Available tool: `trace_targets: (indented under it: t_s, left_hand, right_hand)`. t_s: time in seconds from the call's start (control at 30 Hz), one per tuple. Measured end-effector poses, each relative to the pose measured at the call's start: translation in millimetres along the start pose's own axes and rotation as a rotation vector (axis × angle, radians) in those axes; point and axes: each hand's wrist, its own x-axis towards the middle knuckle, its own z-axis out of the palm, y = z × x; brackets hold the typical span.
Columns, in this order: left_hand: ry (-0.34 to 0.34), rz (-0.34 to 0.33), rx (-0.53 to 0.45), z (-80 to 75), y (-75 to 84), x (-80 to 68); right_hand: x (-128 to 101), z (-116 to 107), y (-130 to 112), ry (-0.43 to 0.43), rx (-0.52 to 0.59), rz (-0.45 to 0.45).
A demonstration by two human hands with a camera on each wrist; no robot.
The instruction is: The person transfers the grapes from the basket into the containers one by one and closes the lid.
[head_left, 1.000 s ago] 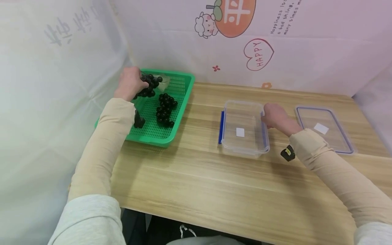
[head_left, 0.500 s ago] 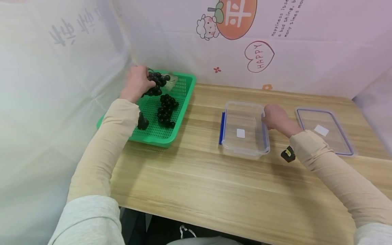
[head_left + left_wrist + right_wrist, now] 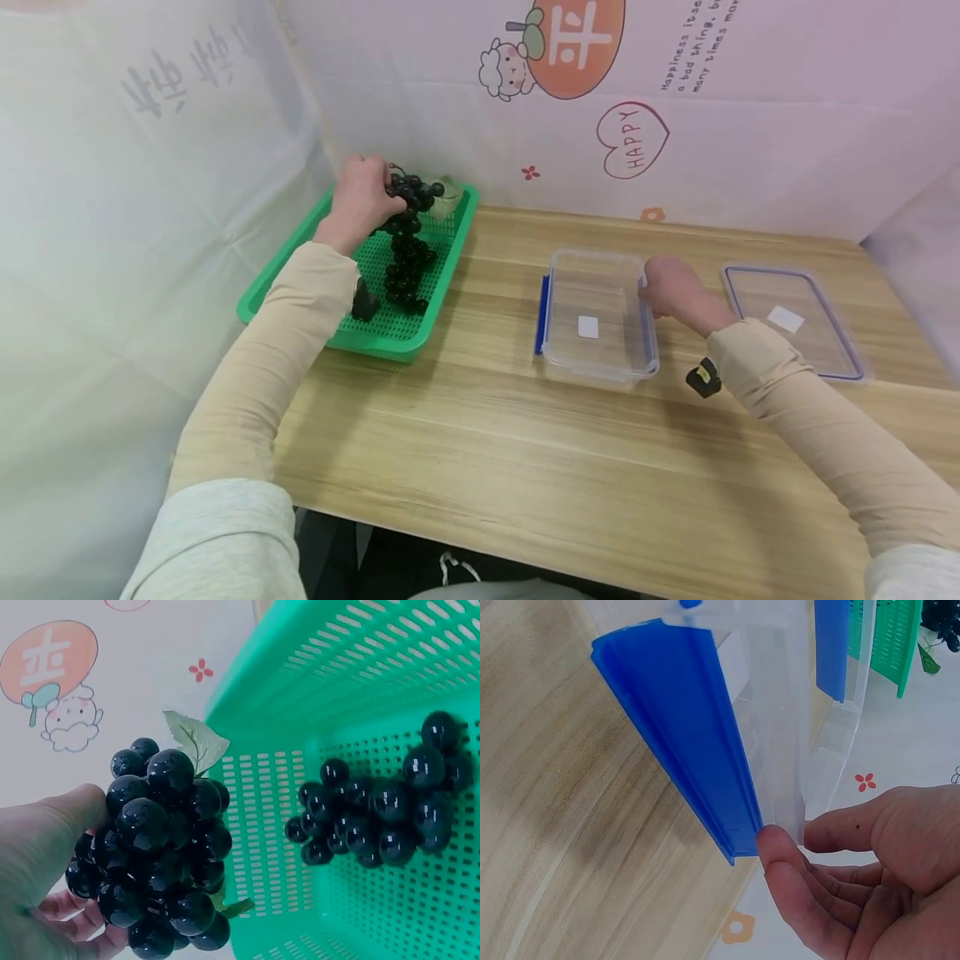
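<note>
While the left hand (image 3: 37, 870) is curling round a bunch of dark grapes (image 3: 161, 847) above the green basket (image 3: 408, 329), the right hand (image 3: 675, 287) is pinching, seemingly, the clear container (image 3: 596, 367) wall. Grapes are looking light, glossy, slippery; cupping underneath seems safest.

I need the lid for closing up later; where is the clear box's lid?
In the head view the lid lies flat on the table's right side, just right of the clear box and the right hand.

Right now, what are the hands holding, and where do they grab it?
The left hand grips a bunch of dark grapes around its side. The right hand touches the clear container at its right edge; a full grip cannot be told.
</note>
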Motion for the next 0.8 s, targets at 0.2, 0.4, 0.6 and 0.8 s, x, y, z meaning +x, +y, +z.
trace_targets:
  t_s: [0.2, 0.4, 0.6, 0.8]
  left_hand:
    - [-0.003, 0.025, -0.011, 3.2, 9.6, -0.6]
    - [-0.011, 0.041, -0.020, 6.6, 20.9, -2.2]
    - [-0.014, 0.068, -0.031, 10.9, 32.2, -3.7]
    - [-0.022, 0.080, -0.023, 15.0, 42.2, -4.2]
  right_hand:
    - [-0.9, -0.6, -0.7, -0.015, 0.006, 0.012]
    - [-1.9, -0.8, -1.0, -0.013, 0.014, 0.019]
    - [-2.1, -0.3, -0.3, -0.009, 0.014, 0.026]
    - [-1.6, -0.6, 0.1, -0.011, 0.010, 0.028]
